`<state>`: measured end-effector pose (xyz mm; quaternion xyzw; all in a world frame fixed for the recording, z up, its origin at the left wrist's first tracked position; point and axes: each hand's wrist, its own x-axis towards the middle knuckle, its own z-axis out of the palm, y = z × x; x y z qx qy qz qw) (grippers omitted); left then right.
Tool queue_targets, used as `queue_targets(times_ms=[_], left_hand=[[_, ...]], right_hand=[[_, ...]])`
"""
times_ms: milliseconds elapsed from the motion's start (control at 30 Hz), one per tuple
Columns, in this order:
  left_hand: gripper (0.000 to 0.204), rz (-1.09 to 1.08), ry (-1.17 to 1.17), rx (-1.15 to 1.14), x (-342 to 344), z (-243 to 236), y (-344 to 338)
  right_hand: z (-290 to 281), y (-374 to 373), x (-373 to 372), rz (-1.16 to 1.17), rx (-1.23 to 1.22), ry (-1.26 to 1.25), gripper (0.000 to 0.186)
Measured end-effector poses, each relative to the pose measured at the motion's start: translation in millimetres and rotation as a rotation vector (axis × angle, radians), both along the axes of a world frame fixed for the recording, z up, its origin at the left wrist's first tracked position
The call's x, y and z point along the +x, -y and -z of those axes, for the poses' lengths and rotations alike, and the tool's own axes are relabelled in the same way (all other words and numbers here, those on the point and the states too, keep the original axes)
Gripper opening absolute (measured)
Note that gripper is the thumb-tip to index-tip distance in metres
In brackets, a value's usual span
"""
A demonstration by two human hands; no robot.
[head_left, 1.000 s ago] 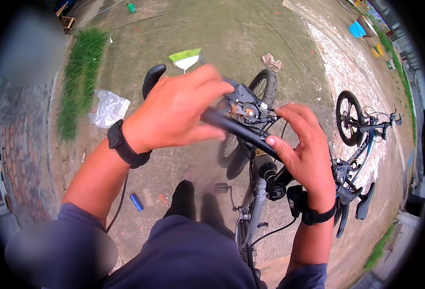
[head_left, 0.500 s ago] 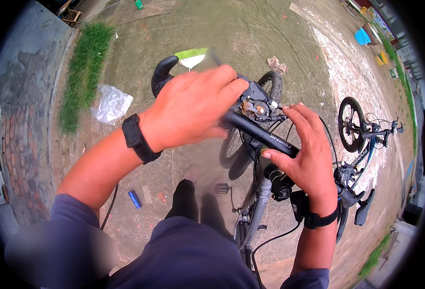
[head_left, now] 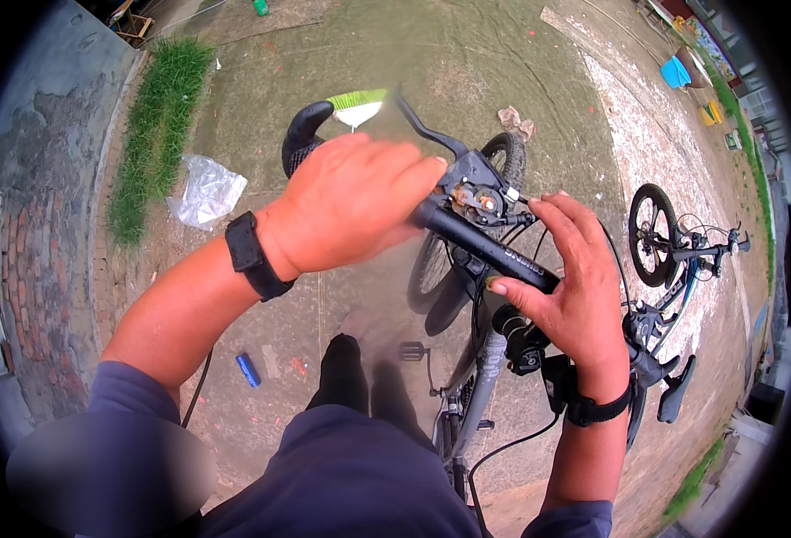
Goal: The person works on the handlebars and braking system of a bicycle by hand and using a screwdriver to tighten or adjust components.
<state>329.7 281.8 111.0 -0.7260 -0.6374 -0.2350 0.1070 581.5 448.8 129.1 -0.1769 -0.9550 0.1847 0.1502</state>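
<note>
Outdoors, over stained concrete ground [head_left: 324,309], in daylight. Curls the left hand [head_left: 346,206] closed around the black handlebar [head_left: 485,247], with blurred knuckles and hidden fingertips. Wears a black band [head_left: 256,260] on that wrist. Spreads the right hand [head_left: 574,269] half open across the same handlebar, with thumb along its lower edge and forefinger next to the cable end of a shifter unit [head_left: 476,193]. Between the two hands, that same unit, uncovered, with rusty metal parts showing on top. Just past the left knuckles, a black brake lever [head_left: 440,137] angled up and away; beyond and left of them, the rounded end of a black grip [head_left: 302,125]. Below the right hand, toward the body, a gray bicycle frame [head_left: 485,372], with a pedal [head_left: 412,351] to its left. Past the right fingertips, a knobby front tyre [head_left: 514,161]. On the ground below the left wrist, a blue cylinder [head_left: 248,369]. Left of the left hand, a crumpled clear plastic bag [head_left: 207,191]. Beyond that hand, a green-bristled broom head [head_left: 358,99]. Beyond the right hand, a crumpled cloth [head_left: 515,123]. Well to its right, a second bicycle [head_left: 671,290]. Farther past it, a blue bucket [head_left: 675,73].
</note>
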Motion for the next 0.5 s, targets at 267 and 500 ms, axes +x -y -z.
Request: queue_targets(times_ms=[267,500], left_hand=[[0.056,0.025,0.008,0.042,-3.4,6.7,0.1],[0.061,0.004,-0.013,0.045,-1.4,5.4,-3.8]], right_hand=[[1.0,0.1,1.4,0.007,0.001,-0.009,0.084],[0.9,-1.1,1.2,0.014,-0.013,-0.012,0.085]])
